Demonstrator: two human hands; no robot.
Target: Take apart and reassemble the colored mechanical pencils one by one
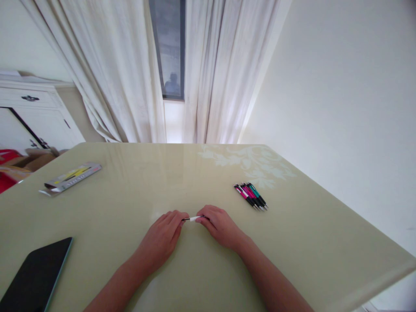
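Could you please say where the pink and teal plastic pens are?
In the head view, the pens lie side by side on the pale-green tabletop, beyond and right of the right hand.

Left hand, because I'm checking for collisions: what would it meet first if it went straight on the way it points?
Most likely the left hand would first meet the pen's white part, then the right hand; exact depth is unclear.

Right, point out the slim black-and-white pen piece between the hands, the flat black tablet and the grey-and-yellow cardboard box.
Pen piece (194,219), head view: exposed white section.
Tablet (39,272), head view: middle of dark face.
Box (75,177), head view: printed side.
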